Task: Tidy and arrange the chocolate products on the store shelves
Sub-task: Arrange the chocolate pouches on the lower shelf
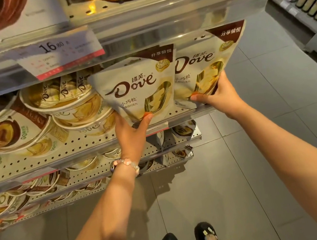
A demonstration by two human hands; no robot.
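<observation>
Left hand [131,127] and right hand [215,94] each pinched on a Dove pouch [137,87] bottom corner; risk noted: pouches tipping off shelf edge [95,149] below.

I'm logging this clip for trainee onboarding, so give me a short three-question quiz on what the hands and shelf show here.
1. True or false: each hand holds its own white Dove pouch.
2. Which hand wears the beaded bracelet? A) left B) right
3. What stands left of the pouches on the same shelf?

Key:
1. True: the left hand holds the left Dove pouch by its bottom edge, and the right hand holds the right Dove pouch the same way.
2. A.
3. Stacked round Dove tubs.
</observation>
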